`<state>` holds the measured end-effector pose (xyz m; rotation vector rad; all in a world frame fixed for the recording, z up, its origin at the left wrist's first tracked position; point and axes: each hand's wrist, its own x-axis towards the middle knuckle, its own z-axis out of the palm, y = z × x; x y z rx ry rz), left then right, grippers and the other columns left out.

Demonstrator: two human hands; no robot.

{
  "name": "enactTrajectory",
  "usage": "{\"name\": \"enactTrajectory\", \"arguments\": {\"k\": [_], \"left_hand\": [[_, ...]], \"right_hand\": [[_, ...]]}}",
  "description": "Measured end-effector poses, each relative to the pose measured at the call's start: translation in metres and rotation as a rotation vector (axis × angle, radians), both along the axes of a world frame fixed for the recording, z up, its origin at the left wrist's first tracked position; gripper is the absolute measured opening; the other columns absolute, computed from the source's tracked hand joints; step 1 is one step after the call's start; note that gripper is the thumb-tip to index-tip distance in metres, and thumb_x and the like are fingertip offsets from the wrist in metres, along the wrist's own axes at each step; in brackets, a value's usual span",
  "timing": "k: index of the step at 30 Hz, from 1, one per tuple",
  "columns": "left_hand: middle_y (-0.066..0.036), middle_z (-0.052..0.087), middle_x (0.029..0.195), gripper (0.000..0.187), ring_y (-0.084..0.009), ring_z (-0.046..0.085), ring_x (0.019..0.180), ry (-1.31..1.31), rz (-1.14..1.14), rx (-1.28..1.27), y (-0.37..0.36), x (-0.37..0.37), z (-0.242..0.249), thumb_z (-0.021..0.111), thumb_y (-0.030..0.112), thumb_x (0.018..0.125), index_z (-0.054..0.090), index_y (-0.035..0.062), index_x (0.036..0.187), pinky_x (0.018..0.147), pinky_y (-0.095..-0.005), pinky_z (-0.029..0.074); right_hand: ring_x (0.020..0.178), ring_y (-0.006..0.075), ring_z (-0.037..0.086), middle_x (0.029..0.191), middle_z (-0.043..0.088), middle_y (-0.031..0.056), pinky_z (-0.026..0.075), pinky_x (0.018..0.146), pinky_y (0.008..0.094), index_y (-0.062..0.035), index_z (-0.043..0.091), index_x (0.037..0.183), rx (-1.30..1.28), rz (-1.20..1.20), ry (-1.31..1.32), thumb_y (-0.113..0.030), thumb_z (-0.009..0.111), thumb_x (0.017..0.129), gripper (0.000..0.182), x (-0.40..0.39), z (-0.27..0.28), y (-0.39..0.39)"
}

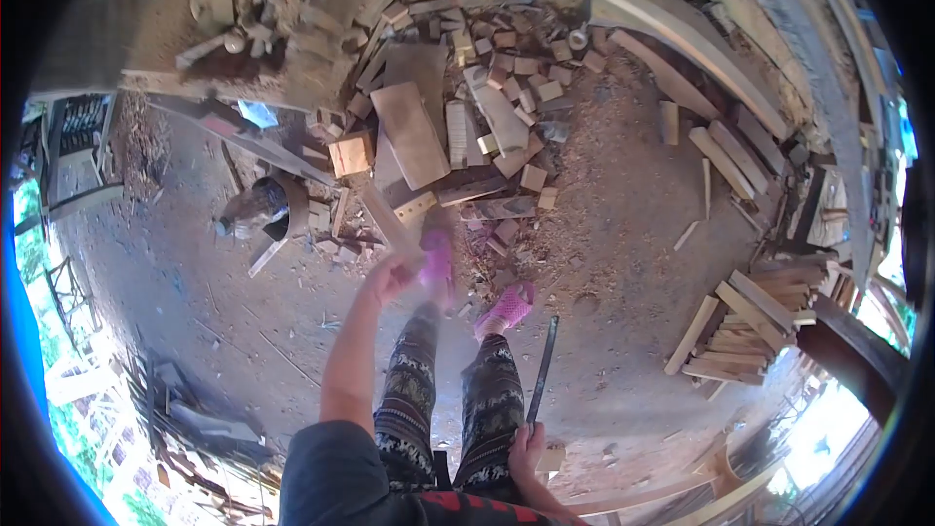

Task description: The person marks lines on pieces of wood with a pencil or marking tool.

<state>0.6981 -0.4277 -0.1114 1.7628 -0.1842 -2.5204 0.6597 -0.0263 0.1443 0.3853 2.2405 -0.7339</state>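
You are in a rough woodworking shop: small tan wooden offcuts (526, 66) lie heaped on a grey-brown dirt-strewn floor (623, 331), pale wood shavings (604, 166) are scattered about, and long pale sawn planks (755, 312) sit stacked at the side.

The right hand (527, 450) holds a dark bar (544, 367) beside the patterned trousers (491, 399).

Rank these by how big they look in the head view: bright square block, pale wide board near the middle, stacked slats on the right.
Stacked slats
Pale wide board
Bright square block
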Motion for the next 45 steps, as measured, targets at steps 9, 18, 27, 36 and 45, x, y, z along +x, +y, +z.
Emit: {"name": "enactTrajectory", "arguments": {"k": [9,18,27,36,45], "left_hand": [[-0.007,0.065,0.098,0.039,-0.0195,0.065,0.091,0.321,-0.452,0.105,0.116,-0.024,0.156,0.059,-0.006,0.076,0.057,0.0025,0.114,0.075,-0.0327,0.055],[-0.015,0.062,0.117,0.067,-0.0283,0.063,0.106,0.418,-0.921,0.289,0.190,-0.110,0.296,0.058,-0.010,0.072,0.045,0.0092,0.135,0.093,-0.0415,0.052],[-0.022,0.063,0.113,0.051,-0.0276,0.065,0.100,0.564,-1.101,0.275,0.206,-0.205,0.413,0.058,0.018,0.076,0.055,-0.0115,0.118,0.086,-0.0362,0.055],[-0.022,0.065,0.103,0.050,-0.0302,0.066,0.092,0.481,-1.174,-0.153,0.152,-0.282,0.410,0.051,0.017,0.076,0.055,-0.0141,0.115,0.084,-0.0396,0.056],[-0.019,0.062,0.099,0.045,-0.0321,0.064,0.088,0.242,-0.965,0.001,0.084,-0.421,0.310,0.054,0.013,0.077,0.050,-0.0109,0.115,0.081,-0.0430,0.056]], "right_hand": [[0.044,0.0129,0.051,0.062,0.053,0.0045,0.042,0.037,0.0285,-0.0070,0.049,0.096,-0.133,-0.207,-0.129,-0.028,0.052,0.097,0.022,-0.043,0.004,0.076],[0.056,0.0230,0.065,0.070,0.064,0.0135,0.052,0.052,0.0377,-0.0034,0.055,0.111,-0.001,-0.068,-0.022,-0.032,0.055,0.093,0.034,-0.085,0.074,0.145],[0.081,0.0384,0.065,0.090,0.065,0.0253,0.052,0.074,0.0474,-0.0019,0.061,0.109,0.156,-0.037,0.225,-0.034,0.055,0.087,0.039,-0.108,0.053,0.223],[0.089,0.0453,0.065,0.095,0.067,0.0264,0.053,0.082,0.0497,-0.0003,0.063,0.104,0.099,-0.267,0.123,-0.032,0.055,0.085,0.038,-0.198,0.054,0.197],[0.099,0.0448,0.061,0.101,0.065,0.0265,0.049,0.085,0.0528,-0.0070,0.059,0.111,-0.006,-0.004,0.163,-0.034,0.054,0.087,0.036,-0.405,0.077,0.110]]}}
